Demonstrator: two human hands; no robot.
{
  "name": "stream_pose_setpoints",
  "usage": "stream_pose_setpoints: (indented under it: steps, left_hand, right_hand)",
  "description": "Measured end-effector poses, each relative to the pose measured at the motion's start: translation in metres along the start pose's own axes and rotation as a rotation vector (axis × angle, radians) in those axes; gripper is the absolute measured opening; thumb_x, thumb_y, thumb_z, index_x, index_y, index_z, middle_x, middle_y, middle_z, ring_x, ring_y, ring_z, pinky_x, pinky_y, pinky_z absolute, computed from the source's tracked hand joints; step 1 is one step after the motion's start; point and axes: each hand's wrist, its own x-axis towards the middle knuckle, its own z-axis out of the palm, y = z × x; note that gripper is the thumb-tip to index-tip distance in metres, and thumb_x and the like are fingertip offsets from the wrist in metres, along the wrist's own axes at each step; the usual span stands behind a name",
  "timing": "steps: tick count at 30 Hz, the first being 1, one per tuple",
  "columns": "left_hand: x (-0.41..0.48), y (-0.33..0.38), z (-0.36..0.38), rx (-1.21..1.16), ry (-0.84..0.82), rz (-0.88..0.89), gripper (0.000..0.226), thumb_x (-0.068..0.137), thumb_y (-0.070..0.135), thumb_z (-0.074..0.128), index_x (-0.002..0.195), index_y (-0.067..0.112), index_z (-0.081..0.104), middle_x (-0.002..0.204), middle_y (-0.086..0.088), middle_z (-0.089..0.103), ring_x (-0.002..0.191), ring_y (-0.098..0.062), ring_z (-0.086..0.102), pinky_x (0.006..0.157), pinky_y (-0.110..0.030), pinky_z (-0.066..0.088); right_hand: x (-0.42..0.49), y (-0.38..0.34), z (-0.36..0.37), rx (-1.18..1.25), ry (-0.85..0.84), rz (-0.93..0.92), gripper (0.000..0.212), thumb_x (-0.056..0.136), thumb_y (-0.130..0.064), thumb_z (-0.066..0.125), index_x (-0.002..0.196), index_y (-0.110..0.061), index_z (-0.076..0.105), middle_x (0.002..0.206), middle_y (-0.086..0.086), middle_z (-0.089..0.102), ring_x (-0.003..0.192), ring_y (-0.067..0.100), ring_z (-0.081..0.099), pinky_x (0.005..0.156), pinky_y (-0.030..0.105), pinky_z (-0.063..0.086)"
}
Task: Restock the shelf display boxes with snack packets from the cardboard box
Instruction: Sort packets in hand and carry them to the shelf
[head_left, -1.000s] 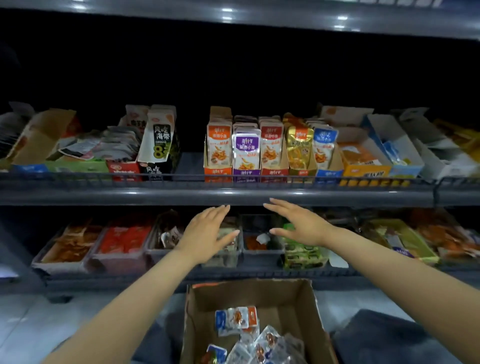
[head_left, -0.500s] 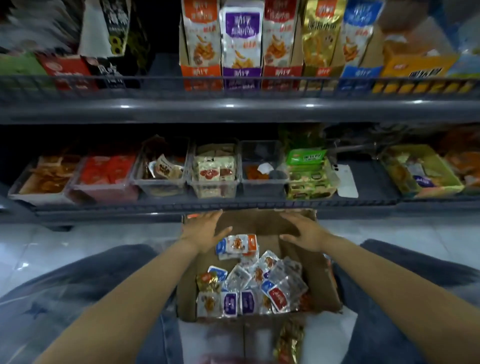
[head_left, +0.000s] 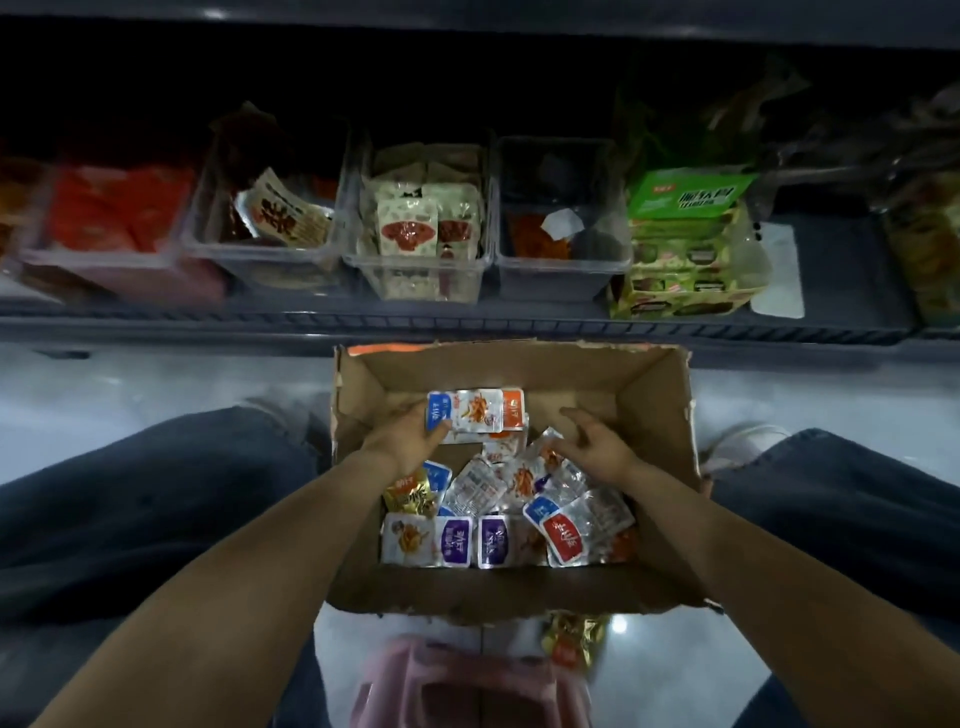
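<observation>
- The cardboard box sat open on the floor just below the shelf, with brown insides and ragged top edges.
- The snack packets were heaped loosely in its near half, mostly clear with blue, purple, red or orange labels.
- A small stack of packets was raised at the far left, pinched in the left hand.
- The clear display boxes stood in a row on the shelf, partly filled.
</observation>
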Motion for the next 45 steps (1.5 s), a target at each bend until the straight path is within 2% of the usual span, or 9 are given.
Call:
stream_pose_setpoints:
  steps: [7, 13, 17, 27, 31, 36, 41, 43, 45]
  left_hand:
    - [0.068, -0.036, 0.032, -0.169, -0.039, -0.045, 0.065, 0.086, 0.071, 0.029, 0.128, 0.024, 0.046, 0.109, -0.002, 0.065, 0.092, -0.015, 0.062, 0.086, -0.043, 0.052]
    - [0.079, -0.03, 0.045, -0.329, -0.111, -0.174, 0.072, 0.092, 0.063, 0.033, 0.15, 0.022, 0.017, 0.153, -0.007, 0.029, 0.137, -0.028, 0.033, 0.11, -0.042, 0.031]
    - [0.091, -0.033, 0.053, -0.338, -0.14, -0.242, 0.075, 0.088, 0.07, 0.031, 0.15, 0.032, 0.011, 0.157, -0.004, 0.02, 0.141, -0.029, 0.026, 0.113, -0.048, 0.026]
    - [0.102, -0.027, 0.063, -0.146, -0.23, -0.133, 0.062, 0.097, 0.059, 0.022, 0.151, 0.031, 0.009, 0.159, 0.01, -0.005, 0.147, -0.021, -0.002, 0.119, -0.043, 0.004]
    - [0.096, -0.013, 0.067, -0.173, -0.272, -0.023, 0.061, 0.097, 0.058, 0.027, 0.151, 0.033, 0.015, 0.16, 0.005, 0.006, 0.145, -0.023, 0.014, 0.113, -0.033, 0.018]
    - [0.086, -0.001, 0.071, -0.357, -0.254, -0.015, 0.049, 0.1, 0.041, 0.039, 0.143, 0.019, 0.035, 0.145, -0.01, 0.041, 0.127, -0.025, 0.045, 0.094, -0.026, 0.037]
    - [0.078, -0.007, 0.053, -0.5, -0.067, -0.053, 0.068, 0.082, 0.051, 0.065, 0.138, 0.026, 0.035, 0.126, 0.013, 0.047, 0.1, -0.009, 0.058, 0.076, -0.02, 0.049]
    - [0.077, -0.011, 0.046, -0.502, -0.138, -0.104, 0.077, 0.062, 0.074, 0.067, 0.126, 0.035, 0.045, 0.118, 0.015, 0.058, 0.099, -0.012, 0.064, 0.084, -0.035, 0.054]
    - [0.074, -0.011, 0.039, -0.505, -0.237, -0.123, 0.052, 0.063, 0.073, 0.068, 0.102, 0.041, 0.054, 0.109, 0.007, 0.067, 0.1, -0.017, 0.066, 0.091, -0.043, 0.052]
  right_hand:
    - [0.037, 0.011, 0.03, 0.384, 0.001, 0.153, 0.061, 0.086, -0.032, 0.067, 0.138, -0.014, 0.042, 0.135, 0.006, 0.05, 0.119, 0.025, 0.052, 0.099, 0.035, 0.045]
    - [0.059, 0.008, 0.046, 0.432, -0.08, 0.106, 0.039, 0.09, -0.037, 0.059, 0.12, -0.012, 0.057, 0.116, 0.0, 0.063, 0.111, 0.02, 0.059, 0.082, 0.025, 0.045]
    - [0.071, 0.004, 0.051, 0.502, -0.062, 0.132, 0.015, 0.095, -0.031, 0.054, 0.105, -0.022, 0.051, 0.094, -0.01, 0.059, 0.085, 0.003, 0.056, 0.077, 0.022, 0.042]
    - [0.099, 0.006, 0.066, 0.665, -0.046, 0.141, 0.031, 0.087, -0.024, 0.066, 0.114, -0.01, 0.062, 0.11, 0.009, 0.069, 0.097, 0.024, 0.068, 0.08, 0.034, 0.057]
    - [0.105, 0.007, 0.076, 0.739, 0.092, 0.226, 0.042, 0.084, -0.017, 0.071, 0.118, 0.0, 0.054, 0.11, 0.014, 0.066, 0.09, 0.024, 0.067, 0.058, 0.02, 0.055]
    - [0.093, 0.01, 0.07, 0.795, 0.196, 0.255, 0.022, 0.084, -0.004, 0.068, 0.104, 0.0, 0.062, 0.102, 0.018, 0.068, 0.089, 0.029, 0.067, 0.076, 0.035, 0.056]
    - [0.071, 0.011, 0.048, 0.846, 0.072, 0.261, 0.009, 0.082, 0.0, 0.067, 0.09, -0.003, 0.064, 0.089, 0.014, 0.069, 0.065, 0.017, 0.07, 0.052, 0.027, 0.057]
    - [0.06, 0.009, 0.038, 0.796, -0.041, 0.241, 0.015, 0.083, -0.003, 0.068, 0.097, -0.001, 0.064, 0.095, 0.016, 0.07, 0.073, 0.021, 0.069, 0.058, 0.029, 0.059]
    - [0.048, 0.002, 0.027, 0.745, -0.158, 0.189, 0.017, 0.084, -0.007, 0.067, 0.101, -0.002, 0.065, 0.093, 0.013, 0.071, 0.077, 0.021, 0.069, 0.068, 0.029, 0.059]
